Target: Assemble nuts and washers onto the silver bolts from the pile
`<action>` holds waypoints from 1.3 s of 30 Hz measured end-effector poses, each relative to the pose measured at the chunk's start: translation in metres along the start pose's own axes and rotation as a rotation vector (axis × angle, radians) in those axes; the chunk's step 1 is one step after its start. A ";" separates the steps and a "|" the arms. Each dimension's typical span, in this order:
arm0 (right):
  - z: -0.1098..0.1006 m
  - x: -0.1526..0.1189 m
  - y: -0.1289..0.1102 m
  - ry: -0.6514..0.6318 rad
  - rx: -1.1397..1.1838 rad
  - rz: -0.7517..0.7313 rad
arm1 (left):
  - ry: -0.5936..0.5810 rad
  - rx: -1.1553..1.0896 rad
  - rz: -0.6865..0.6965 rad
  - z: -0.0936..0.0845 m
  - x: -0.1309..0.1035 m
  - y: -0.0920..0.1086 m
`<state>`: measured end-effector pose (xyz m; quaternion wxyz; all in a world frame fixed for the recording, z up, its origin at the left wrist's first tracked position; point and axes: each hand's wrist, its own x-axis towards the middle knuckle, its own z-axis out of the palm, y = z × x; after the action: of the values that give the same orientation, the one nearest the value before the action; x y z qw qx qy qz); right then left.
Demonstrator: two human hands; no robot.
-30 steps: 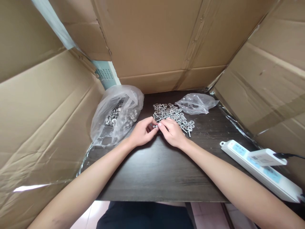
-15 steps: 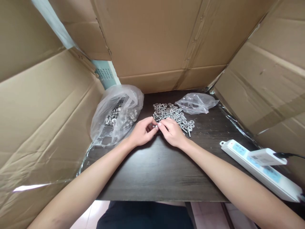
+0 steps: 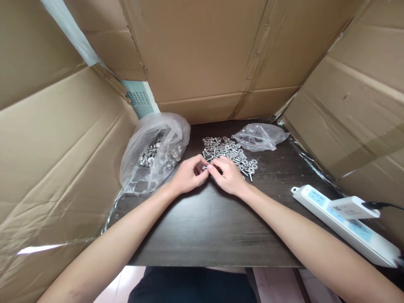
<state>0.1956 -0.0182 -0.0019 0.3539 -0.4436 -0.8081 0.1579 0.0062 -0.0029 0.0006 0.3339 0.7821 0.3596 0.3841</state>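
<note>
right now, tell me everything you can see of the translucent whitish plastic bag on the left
The translucent whitish plastic bag looks thin and crumpled, with folds rising at the back. Small silver metal parts show plainly through a gap; more blur behind film on the right. It slumps on the dark brown table, between the brown cardboard wall and the bare left hand; whether either touches it is unclear.

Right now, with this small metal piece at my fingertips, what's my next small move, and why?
Probably hold the left hand steady and turn the metal piece slightly with the right hand: both hands are on it and hide part of it, so turning might reveal more.
</note>
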 end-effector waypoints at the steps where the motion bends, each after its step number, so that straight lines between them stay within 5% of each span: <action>1: 0.000 0.000 0.000 0.005 0.001 -0.002 | 0.001 -0.001 0.002 0.000 0.000 0.000; 39: 0.002 0.002 0.003 0.023 0.014 0.011 | -0.016 0.017 0.028 0.000 -0.001 -0.003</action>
<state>0.1951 -0.0154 -0.0041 0.3655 -0.4472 -0.8004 0.1604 0.0051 -0.0022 -0.0021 0.3246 0.7931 0.3491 0.3793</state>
